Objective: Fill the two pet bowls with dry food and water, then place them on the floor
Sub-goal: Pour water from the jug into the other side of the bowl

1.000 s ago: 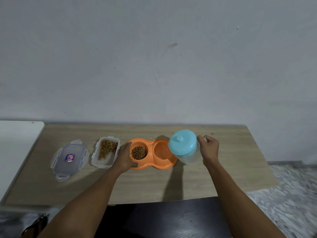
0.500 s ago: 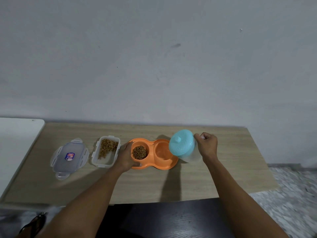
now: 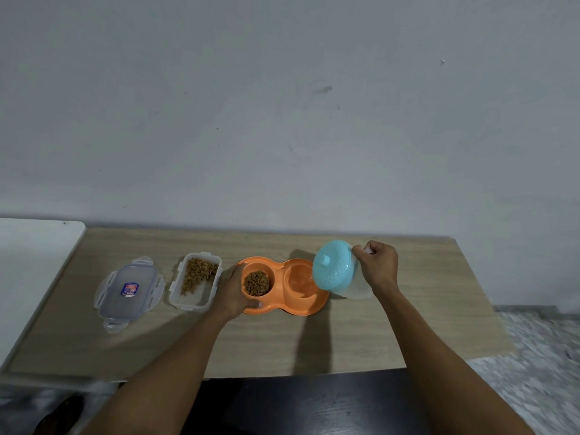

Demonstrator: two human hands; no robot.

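An orange double pet bowl (image 3: pixel 314 304) sits on the wooden table. Its left cup holds brown dry food (image 3: pixel 257 282); its right cup (image 3: pixel 298 279) looks wet inside. My left hand (image 3: pixel 230 288) grips the bowl's left end. My right hand (image 3: pixel 378 268) grips the handle of a clear water jug with a light-blue lid (image 3: pixel 334 266), tilted far over with the lid leaning over the right cup. Whether water is running out cannot be made out.
A clear food container (image 3: pixel 194 282) with kibble stands left of the bowl, and its lid (image 3: pixel 128 291) lies further left. A white surface (image 3: pixel 34 252) adjoins the table's left end. The wall runs behind; patterned floor (image 3: pixel 533 356) shows at right.
The jug has tipped further toward the right cup and my right hand has risen slightly. My left hand stays on the bowl.
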